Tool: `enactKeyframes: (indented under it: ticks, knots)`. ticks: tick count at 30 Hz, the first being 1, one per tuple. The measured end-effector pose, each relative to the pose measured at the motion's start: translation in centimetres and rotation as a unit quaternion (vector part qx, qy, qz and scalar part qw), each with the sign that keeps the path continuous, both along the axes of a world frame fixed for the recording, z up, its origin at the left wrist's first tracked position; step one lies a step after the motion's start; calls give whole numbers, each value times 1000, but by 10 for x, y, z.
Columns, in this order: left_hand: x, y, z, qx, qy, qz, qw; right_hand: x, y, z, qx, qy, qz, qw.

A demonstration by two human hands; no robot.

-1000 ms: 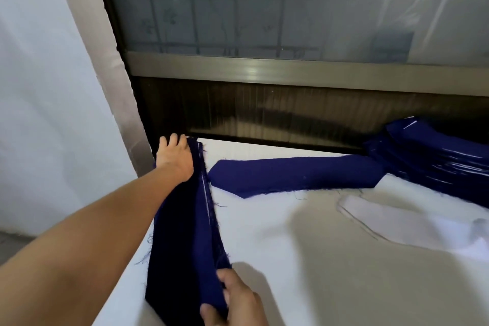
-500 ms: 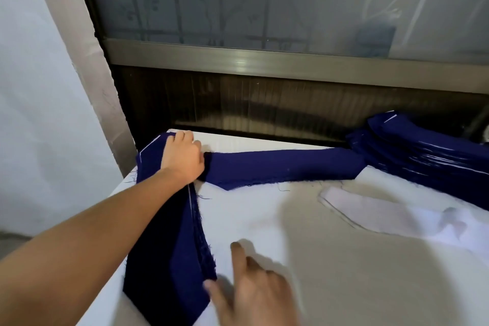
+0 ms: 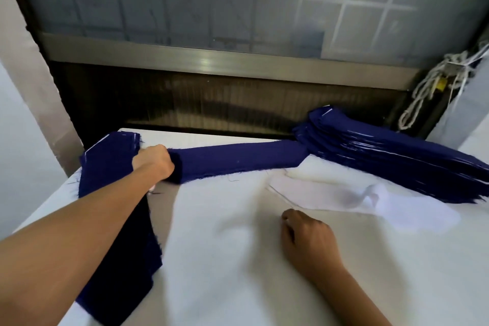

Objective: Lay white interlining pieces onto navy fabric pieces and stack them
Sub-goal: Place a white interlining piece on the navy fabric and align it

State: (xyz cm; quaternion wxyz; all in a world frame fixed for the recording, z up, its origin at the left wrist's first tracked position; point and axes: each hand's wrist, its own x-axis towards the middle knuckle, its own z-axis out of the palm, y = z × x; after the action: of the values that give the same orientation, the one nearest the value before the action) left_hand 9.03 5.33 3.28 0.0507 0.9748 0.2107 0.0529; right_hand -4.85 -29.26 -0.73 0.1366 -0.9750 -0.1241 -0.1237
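Left grip (image 3: 153, 163) now round navy piece (image 3: 238, 159) end

- Middle of frame: navy strip (image 3: 238, 159), plain dark blue.
- Left: navy stack (image 3: 111, 167), thin white lines at its top edge.
- Right: navy pile (image 3: 397, 156), white streaks between layers.
- Right: interlining pieces (image 3: 344, 196), white.
- Bottom: table cover (image 3: 225, 259), white.
- Top: window (image 3: 211, 0), grey-blue grid.

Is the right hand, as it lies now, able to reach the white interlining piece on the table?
Probably yes. The right hand rests on the table just short of the white interlining piece, holds nothing, and nothing lies between them.
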Motion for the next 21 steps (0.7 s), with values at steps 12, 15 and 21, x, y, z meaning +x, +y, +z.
enactKeyframes:
  ticks: [12, 15, 21]
  knots:
    - [-12, -2, -5, 85, -6, -102, 991, 2, 0, -2, 17, -16, -10, 1000]
    - [-12, 4, -4, 32, -27, -126, 991, 2, -1, -3, 22, -15, -13, 1000]
    - [-14, 4, 3, 3, -45, -139, 989, 2, 0, -4, 36, -34, -15, 999]
